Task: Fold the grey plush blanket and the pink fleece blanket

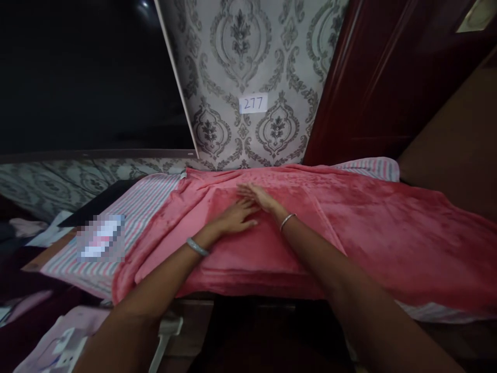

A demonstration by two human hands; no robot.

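A pink plush blanket [388, 233] lies spread over a long surface, with a smooth, flat folded section [272, 243] in the middle. My left hand [236, 215] rests palm down on that section, fingers stretched out. Just beyond it, my right hand [258, 197] lies flat near the section's far edge, its fingers extended to the left. The two hands overlap slightly at the fingertips in this view. Neither hand grips the fabric. Wrinkles run through the blanket to the left of my left hand.
Striped cloth [149, 199] shows under the blanket, with a blurred-out item [101, 238] on it. A large black screen [89, 77] stands at the back left. A paper label [253, 103] is on the patterned wall. A white power strip [70, 347] sits at lower left.
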